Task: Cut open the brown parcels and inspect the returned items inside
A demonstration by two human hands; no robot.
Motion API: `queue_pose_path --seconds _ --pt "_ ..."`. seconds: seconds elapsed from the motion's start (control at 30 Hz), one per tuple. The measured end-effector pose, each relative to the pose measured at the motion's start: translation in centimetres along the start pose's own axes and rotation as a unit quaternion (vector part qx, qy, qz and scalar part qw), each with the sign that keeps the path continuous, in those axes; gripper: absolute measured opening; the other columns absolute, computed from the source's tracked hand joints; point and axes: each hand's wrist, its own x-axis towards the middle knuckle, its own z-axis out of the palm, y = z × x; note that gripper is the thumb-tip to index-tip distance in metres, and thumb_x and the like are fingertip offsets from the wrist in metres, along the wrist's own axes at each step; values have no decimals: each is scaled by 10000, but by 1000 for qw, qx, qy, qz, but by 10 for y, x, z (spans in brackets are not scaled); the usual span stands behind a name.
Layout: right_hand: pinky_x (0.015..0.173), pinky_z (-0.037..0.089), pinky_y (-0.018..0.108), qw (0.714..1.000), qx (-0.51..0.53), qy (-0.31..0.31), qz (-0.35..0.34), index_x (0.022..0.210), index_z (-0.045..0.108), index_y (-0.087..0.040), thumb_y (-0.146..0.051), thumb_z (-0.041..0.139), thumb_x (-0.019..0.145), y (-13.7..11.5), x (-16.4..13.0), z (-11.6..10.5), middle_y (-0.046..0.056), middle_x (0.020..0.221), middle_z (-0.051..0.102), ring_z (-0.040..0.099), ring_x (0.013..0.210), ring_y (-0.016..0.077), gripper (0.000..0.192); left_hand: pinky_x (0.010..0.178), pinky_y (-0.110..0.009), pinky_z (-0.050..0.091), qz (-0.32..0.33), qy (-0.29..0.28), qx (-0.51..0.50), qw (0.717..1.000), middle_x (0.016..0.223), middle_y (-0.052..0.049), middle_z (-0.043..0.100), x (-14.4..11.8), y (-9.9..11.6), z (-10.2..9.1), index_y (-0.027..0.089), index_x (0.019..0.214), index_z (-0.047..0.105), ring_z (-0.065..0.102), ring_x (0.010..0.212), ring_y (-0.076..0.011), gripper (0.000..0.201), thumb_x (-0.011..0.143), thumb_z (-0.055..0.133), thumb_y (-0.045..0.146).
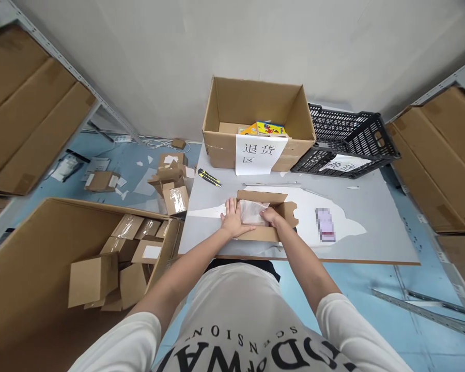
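Observation:
A small cardboard box lies opened on the table in front of me, flaps spread. Inside it is a package in whitish, see-through plastic wrap. My left hand rests on the box's left end with fingers spread, thumb along the near side. Reaching into the box from the right, my right hand has its fingers curled on the package's right end; its fingertips are partly hidden. A yellow-and-black utility knife lies on the table behind and left of the box. To the right lies a blurred-out purple item.
At the table's back stand a large labelled carton holding colourful boxes and a black plastic crate. On the floor at left, a big carton holds several small boxes. Shelves with cartons flank the table.

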Motion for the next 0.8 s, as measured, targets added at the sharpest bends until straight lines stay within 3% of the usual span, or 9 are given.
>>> queue_pose_path --seconds 0.3,0.5,0.63,0.7,0.8 --pt "814 499 320 997 48 9 -60 1062 614 -193 -174 567 715 -1 -32 -37 50 999 688 619 950 217 350 1040 -623 208 -5 19 -1 1000 1535 -155 -153 0 0 1 122 1480 64 -157 1400 -359 1219 582 535 797" --pt "754 513 317 985 159 10 -67 953 599 -176 -286 615 711 3 -48 -64 61 915 699 654 845 210 267 1056 -606 182 -11 23 -4 1000 1541 -161 -107 -7 4 -5 121 1475 123 -123 1405 -363 1152 619 507 790" --pt "736 505 311 975 181 -17 -124 885 605 -174 -398 636 692 0 -59 -83 38 853 696 644 810 203 297 1052 -626 156 -34 29 -55 997 1547 -170 -13 -11 10 -12 143 1469 158 -50 1418 -351 1000 721 423 752" --pt "732 498 317 972 178 -33 -152 898 605 -172 -432 634 689 -4 -64 -93 29 836 692 633 793 200 335 1048 -640 139 -50 54 -86 994 1542 -191 45 -13 17 -17 150 1466 166 2 1419 -358 953 750 415 728" --pt "717 484 314 968 158 -46 -189 910 604 -166 -444 636 692 -18 -72 -108 26 824 685 616 759 192 354 1056 -643 116 -47 133 -102 985 1531 -215 96 -16 34 -28 139 1461 173 70 1414 -369 911 777 450 673"
